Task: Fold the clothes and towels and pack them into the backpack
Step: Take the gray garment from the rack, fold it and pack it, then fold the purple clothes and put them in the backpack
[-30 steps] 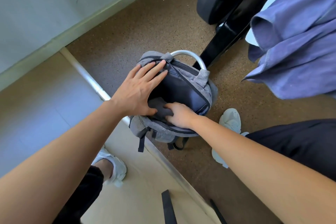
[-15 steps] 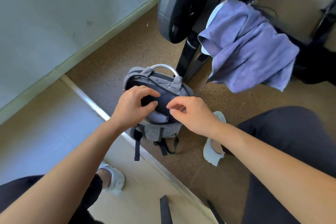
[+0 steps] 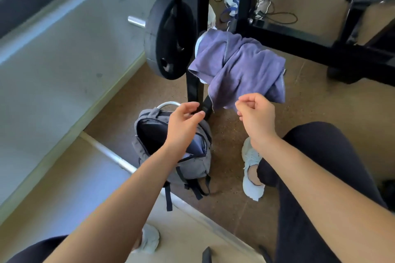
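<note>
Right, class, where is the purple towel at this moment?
In the head view the purple towel hangs over the black rack, centre-right, just right of the weight plate and beyond the grey backpack on the floor.

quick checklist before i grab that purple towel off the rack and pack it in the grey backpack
1. Hands free: left hand and right hand hold nothing. ok
2. Grey fabric backpack unzipped, main compartment gaping. ok
3. Backpack standing upright on the floor. ok
4. Purple cloth towel folded: it hangs crumpled over the black metal rack. not ok
5. Room left inside the backpack: the interior is dark. cannot tell
6. Towel free of snags on the rack: its back side is hidden. cannot tell
</note>
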`<state>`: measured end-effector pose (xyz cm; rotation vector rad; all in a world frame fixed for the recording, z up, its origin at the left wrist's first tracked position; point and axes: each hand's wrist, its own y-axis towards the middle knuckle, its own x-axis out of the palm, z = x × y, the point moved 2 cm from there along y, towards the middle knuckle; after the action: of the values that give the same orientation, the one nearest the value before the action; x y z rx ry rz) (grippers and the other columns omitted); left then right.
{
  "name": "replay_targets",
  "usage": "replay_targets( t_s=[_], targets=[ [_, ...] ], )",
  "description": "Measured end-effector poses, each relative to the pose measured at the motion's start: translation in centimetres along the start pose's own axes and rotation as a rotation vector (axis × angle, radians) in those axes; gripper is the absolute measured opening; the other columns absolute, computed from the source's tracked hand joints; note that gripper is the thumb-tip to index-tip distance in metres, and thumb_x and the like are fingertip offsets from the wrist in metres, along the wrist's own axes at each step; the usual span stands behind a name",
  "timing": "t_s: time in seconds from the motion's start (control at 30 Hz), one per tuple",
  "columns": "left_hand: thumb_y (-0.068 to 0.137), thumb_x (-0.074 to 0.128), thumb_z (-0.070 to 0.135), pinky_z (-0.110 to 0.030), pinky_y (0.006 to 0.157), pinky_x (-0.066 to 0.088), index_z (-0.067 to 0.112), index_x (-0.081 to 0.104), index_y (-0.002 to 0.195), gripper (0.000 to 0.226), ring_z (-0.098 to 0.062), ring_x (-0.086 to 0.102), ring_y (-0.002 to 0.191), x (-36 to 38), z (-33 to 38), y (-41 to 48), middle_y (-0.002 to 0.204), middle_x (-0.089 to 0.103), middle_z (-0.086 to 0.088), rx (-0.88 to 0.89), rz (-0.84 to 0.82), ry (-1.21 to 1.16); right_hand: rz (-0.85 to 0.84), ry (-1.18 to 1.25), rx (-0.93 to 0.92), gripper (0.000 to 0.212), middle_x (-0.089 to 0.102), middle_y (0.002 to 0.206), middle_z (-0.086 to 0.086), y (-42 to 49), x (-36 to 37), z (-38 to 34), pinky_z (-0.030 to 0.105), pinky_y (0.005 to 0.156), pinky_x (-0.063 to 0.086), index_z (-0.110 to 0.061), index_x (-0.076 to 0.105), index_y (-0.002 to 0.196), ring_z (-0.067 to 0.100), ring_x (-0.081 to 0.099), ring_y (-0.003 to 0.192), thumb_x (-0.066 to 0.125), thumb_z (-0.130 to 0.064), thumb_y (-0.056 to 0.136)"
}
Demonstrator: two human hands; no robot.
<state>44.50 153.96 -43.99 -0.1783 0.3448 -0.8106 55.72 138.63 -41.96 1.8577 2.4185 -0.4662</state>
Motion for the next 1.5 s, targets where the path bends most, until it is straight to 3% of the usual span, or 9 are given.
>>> replay_targets(
  t_s=[0.17,0.27,0.37,0.57,0.73,0.93,1.2,1.37,1.5],
  targets=[
    [0.076,0.079,0.048,-0.033,0.094,0.052,0.016,0.061,0.134,0.069,-0.019,0.063,0.111,3.5,2.2,4.3,0.126,0.064,-0.001,-0.149,0.021,0.059,0.251,0.058,-0.022,0.023,0.058,0.086,0.002,0.6,-1.5,-0.4,0.023,0.068,0.048,-0.02,0.052,0.091,0.012,0.058,0.073,0.073,-0.014,0.082],
    [0.091,0.074,0.031,-0.021,0.065,0.047,0.012,0.073,0.098,0.02,-0.015,0.061,0.075,4.8,3.4,4.4,0.081,0.069,0.0,-0.144,-0.021,0.016,0.26,0.213,0.077,0.035,0.056,0.091,0.006,1.1,-2.0,-0.4,0.023,0.066,0.052,-0.009,0.052,0.097,0.013,0.058,0.074,0.077,-0.019,0.075],
    [0.096,0.063,0.013,-0.024,0.058,0.041,0.016,0.057,0.07,0.028,-0.008,0.049,0.057,5.3,4.6,3.3,0.056,0.054,0.008,-0.076,0.021,-0.141,0.181,0.326,0.141,0.033,0.067,0.082,0.015,1.6,-2.4,-0.4,0.026,0.057,0.056,0.0,0.06,0.104,0.016,0.066,0.067,0.074,-0.018,0.08],
    [0.075,0.06,0.022,-0.031,0.061,0.033,0.02,0.056,0.07,0.007,-0.016,0.04,0.064,4.8,7.0,0.9,0.066,0.042,0.001,-0.162,0.003,-0.447,0.096,0.393,0.148,0.018,0.069,0.087,-0.002,1.4,-2.7,-0.9,0.02,0.052,0.051,-0.028,0.059,0.093,0.01,0.062,0.065,0.067,-0.012,0.093],
    [0.09,0.051,0.009,-0.033,0.07,0.04,0.02,0.057,0.07,0.024,-0.015,0.051,0.072,5.0,8.2,-1.6,0.069,0.053,0.003,0.058,-0.158,-0.336,0.081,0.385,0.201,0.007,0.069,0.096,0.005,1.4,-3.1,-1.1,0.021,0.05,0.047,-0.016,0.066,0.101,0.013,0.061,0.068,0.064,-0.017,0.095],
    [0.089,0.056,0.012,-0.022,0.065,0.043,0.013,0.058,0.082,0.007,-0.012,0.052,0.071,5.9,7.8,-4.1,0.074,0.057,0.003,0.241,-0.403,-0.105,-0.202,0.456,0.258,0.056,0.073,0.117,0.004,1.2,-3.4,-2.4,0.042,0.093,0.054,-0.023,0.07,0.118,0.024,0.069,0.108,0.069,-0.064,0.08],
    [0.084,0.068,0.026,-0.036,0.069,0.038,0.006,0.066,0.075,0.022,-0.021,0.048,0.069,6.1,7.2,-4.2,0.07,0.057,-0.019,0.299,-0.6,0.189,-0.104,0.457,0.035,0.017,0.058,0.084,0.015,0.7,-5.3,-2.6,0.033,0.068,0.046,0.008,0.058,0.099,0.024,0.056,0.077,0.055,0.003,0.084],
    [0.078,0.061,0.024,-0.042,0.09,0.051,0.016,0.07,0.105,0.03,-0.021,0.06,0.105,5.0,9.1,0.6,0.108,0.067,0.0,0.576,0.012,0.491,-0.082,0.517,0.031,0.017,0.057,0.086,0.014,0.6,-6.6,-2.7,0.04,0.074,0.042,0.004,0.058,0.094,0.026,0.053,0.082,0.05,-0.001,0.079],
    [0.087,0.065,0.022,-0.043,0.122,0.026,0.013,0.041,0.154,0.071,-0.033,0.029,0.151,6.0,11.0,5.1,0.163,0.036,-0.012,0.638,-0.08,0.891,-0.04,0.508,-0.043,0.02,0.065,0.093,0.015,1.1,-7.8,-3.4,0.037,0.077,0.051,-0.001,0.065,0.102,0.026,0.063,0.087,0.049,0.001,0.09]
  ],
)
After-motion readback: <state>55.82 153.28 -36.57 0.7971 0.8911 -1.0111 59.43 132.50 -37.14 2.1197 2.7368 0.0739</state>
